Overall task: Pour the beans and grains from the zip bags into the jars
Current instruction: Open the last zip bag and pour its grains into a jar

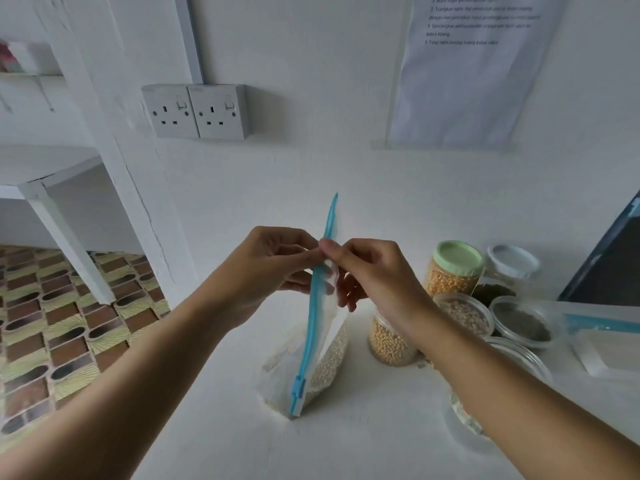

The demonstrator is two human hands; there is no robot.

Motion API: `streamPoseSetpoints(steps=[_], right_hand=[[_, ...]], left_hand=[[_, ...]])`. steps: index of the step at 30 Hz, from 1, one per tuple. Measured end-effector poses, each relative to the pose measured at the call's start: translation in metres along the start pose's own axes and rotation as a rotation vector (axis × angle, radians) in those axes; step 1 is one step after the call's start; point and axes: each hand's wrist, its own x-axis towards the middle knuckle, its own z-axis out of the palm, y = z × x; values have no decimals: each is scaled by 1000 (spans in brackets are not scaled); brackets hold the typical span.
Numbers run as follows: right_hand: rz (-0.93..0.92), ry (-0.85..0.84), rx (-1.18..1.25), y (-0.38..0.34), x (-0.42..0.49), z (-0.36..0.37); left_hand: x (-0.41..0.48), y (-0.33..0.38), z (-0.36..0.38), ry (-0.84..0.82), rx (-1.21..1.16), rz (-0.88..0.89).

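Observation:
A clear zip bag (pixel 323 362) with a blue zip strip stands on the white counter, its bottom full of pale grains. The blue slider sits at the near end of the strip. My left hand (pixel 266 265) pinches the strip's left lip at the top. My right hand (pixel 367 271) pinches the right lip opposite it. Right of the bag stand several clear jars: one with yellow beans (pixel 389 344), one with a green lid (pixel 453 271), an open one with pale grains (pixel 464 315) and an open one with dark grains (pixel 523 323).
An empty zip bag (pixel 595 327) lies at the right edge beside a dark board (pixel 609 271). A lidded white-topped jar (pixel 512 265) stands at the back. A double wall socket (pixel 197 110) and a printed sheet (pixel 474 64) are on the wall. The counter ends at left over patterned floor (pixel 52 323).

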Motion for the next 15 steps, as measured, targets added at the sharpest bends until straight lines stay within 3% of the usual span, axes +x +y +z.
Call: streamPoseSetpoints(steps=[5, 9, 11, 15], right_hand=[[139, -145, 114, -7, 3, -6], [80, -69, 106, -6, 6, -3], [27, -3, 52, -5, 6, -4], [-82, 136, -87, 1, 2, -13]], left_hand=[[0, -8, -7, -52, -7, -27], [4, -6, -22, -31, -21, -24], [8, -6, -33, 86, 30, 37], [18, -14, -66, 405, 355, 162]])
